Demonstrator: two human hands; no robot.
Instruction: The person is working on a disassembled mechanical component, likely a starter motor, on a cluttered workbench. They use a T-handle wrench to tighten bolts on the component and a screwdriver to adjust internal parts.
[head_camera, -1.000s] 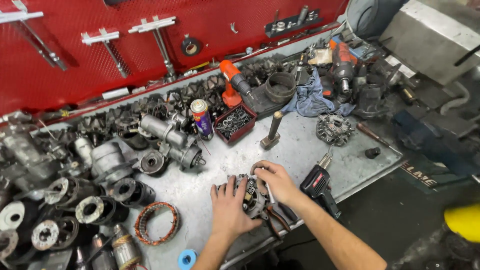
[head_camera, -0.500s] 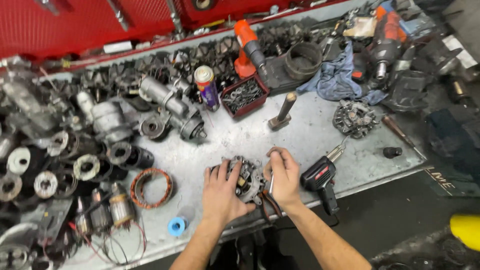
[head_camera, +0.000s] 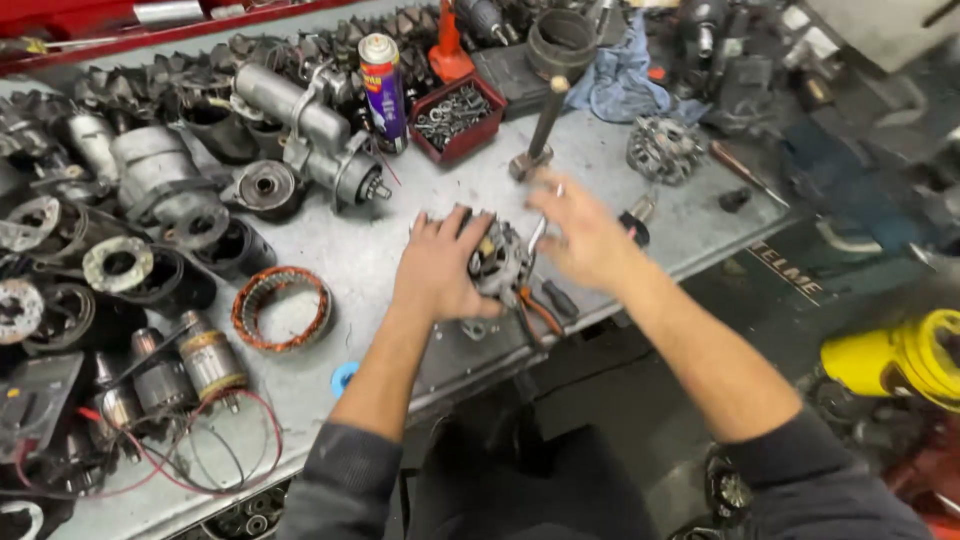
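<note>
Head view of a repair bench. The left hand lies flat, fingers spread, on the left side of a small alternator assembly that sits on the grey metal surface near its front edge. The right hand hovers just right of the assembly, motion-blurred, fingers loosely extended; a slim shiny tool shows at its fingertips, but whether the hand grips it cannot be told. Judged from its exposed innards and the loose parts about it, the assembly looks partly dismantled, with work on it unfinished. Orange-handled pliers lie touching its front side. Well apart to the left rests a copper-wound stator ring; behind stand a starter motor, a spray can, a red tray of bolts and a hammer set head-down. The left of the surface is crowded with housings and armatures. A red panel backs the bench; a yellow object lies at lower right on a dark floor.
</note>
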